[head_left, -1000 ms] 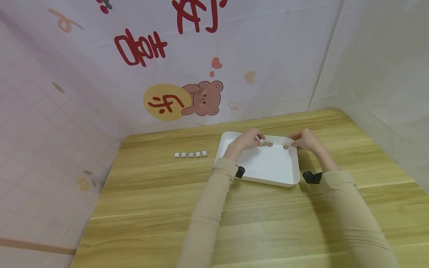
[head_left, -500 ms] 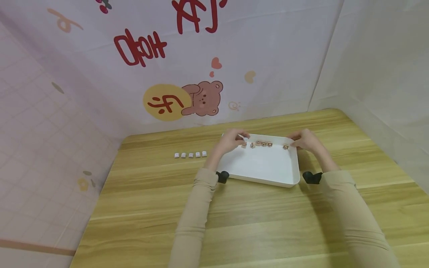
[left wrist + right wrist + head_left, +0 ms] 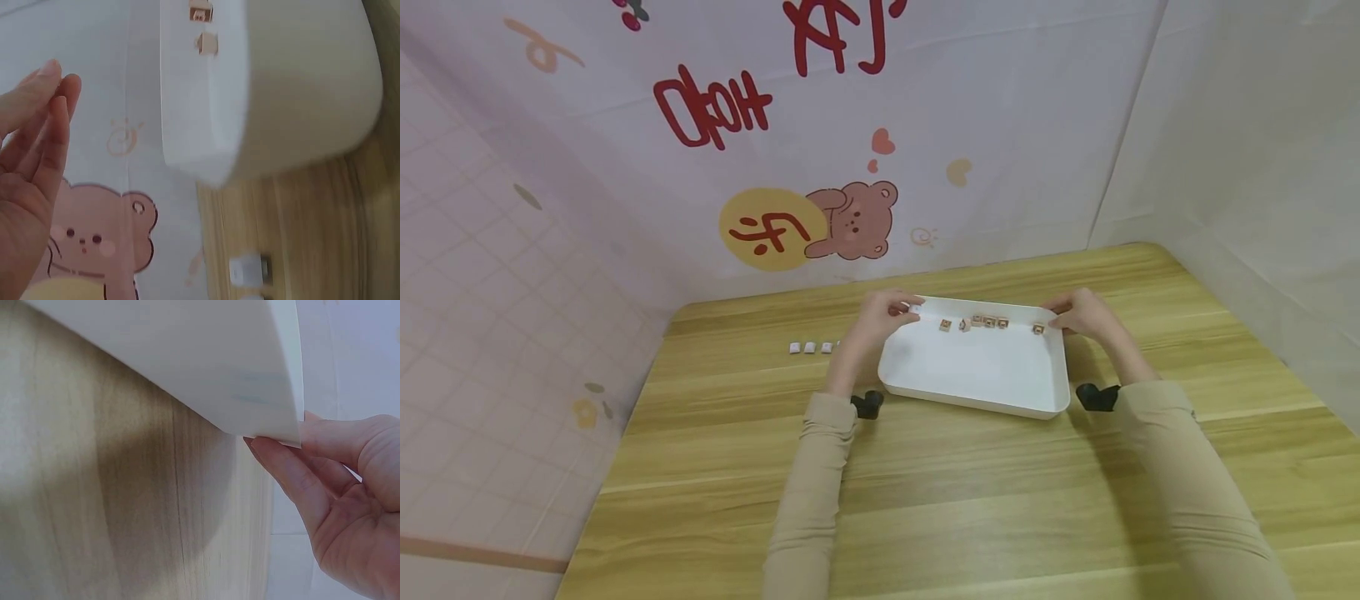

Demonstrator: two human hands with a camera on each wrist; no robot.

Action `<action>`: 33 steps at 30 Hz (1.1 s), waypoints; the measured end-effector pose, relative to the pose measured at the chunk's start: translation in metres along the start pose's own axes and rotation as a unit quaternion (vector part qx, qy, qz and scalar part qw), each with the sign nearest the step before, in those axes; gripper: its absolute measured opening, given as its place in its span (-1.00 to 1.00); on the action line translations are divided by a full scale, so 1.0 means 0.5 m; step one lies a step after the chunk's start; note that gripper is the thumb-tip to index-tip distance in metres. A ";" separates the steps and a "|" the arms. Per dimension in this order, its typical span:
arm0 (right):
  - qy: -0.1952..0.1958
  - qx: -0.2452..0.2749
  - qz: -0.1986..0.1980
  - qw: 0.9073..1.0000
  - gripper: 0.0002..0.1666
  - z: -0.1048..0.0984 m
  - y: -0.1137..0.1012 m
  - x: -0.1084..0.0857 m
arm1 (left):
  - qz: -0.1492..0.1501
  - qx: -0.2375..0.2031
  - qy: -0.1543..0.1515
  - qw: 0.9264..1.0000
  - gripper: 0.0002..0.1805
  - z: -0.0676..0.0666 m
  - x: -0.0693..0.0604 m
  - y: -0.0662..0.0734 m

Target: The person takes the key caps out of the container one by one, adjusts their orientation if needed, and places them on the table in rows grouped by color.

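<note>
A white tray [image 3: 973,367] sits on the wooden table. My left hand [image 3: 878,318] is above its far left corner, thumb and fingertips together around a small white keycap [image 3: 915,308]; in the left wrist view, the fingers hide it. At the tray's far right corner, my right hand [image 3: 1078,314] grips the rim; the right wrist view shows the thumb on the wall and fingers beneath the corner. Several orange-brown keycaps [image 3: 990,322] lie along the tray's far wall. Left of the tray stands a row of white keycaps [image 3: 810,347], partly covered by my left forearm.
Behind the table [image 3: 715,467] hangs a pale cloth [image 3: 1015,125] with red characters and a printed bear [image 3: 857,221]. Pale cloth also flanks both sides. Each wrist wears a black camera mount [image 3: 1097,397].
My left hand has moved left across the tray with the keycap, uncovering the orange-brown keycaps and covering the right end of the row. My right hand stays on the corner.
</note>
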State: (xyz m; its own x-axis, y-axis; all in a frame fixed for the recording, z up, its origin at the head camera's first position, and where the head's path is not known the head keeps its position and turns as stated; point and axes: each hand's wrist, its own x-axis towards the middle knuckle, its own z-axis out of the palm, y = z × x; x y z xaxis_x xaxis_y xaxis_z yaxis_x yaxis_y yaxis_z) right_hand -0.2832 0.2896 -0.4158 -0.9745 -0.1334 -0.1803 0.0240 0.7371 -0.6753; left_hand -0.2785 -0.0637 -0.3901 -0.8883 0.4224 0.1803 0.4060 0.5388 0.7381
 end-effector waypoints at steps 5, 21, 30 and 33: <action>-0.003 0.002 0.003 1.000 -0.52 0.002 -0.006 -0.004 | -0.009 -0.016 0.044 0.999 -0.72 -0.043 -0.032 -0.038; -0.001 -0.013 -0.015 1.000 -0.53 0.000 -0.004 0.005 | -0.092 0.005 0.150 0.984 -0.73 -0.182 -0.155 -0.180; -0.001 -0.009 -0.015 1.000 -0.53 0.001 -0.004 0.006 | -0.178 0.081 0.119 0.973 -0.76 -0.206 -0.195 -0.245; 0.000 -0.014 -0.016 1.000 -0.53 0.002 -0.004 0.005 | -0.200 0.090 0.104 0.970 -0.78 -0.206 -0.199 -0.257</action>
State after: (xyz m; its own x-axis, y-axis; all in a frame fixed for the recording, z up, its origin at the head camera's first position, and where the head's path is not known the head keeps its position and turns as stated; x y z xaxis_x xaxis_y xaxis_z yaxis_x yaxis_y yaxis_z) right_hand -0.2854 0.2875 -0.4156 -0.9746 -0.1583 -0.1586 -0.0142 0.7500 -0.6613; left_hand -0.2643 -0.2502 -0.4359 -0.9990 0.0072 0.0448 0.0348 0.7560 0.6537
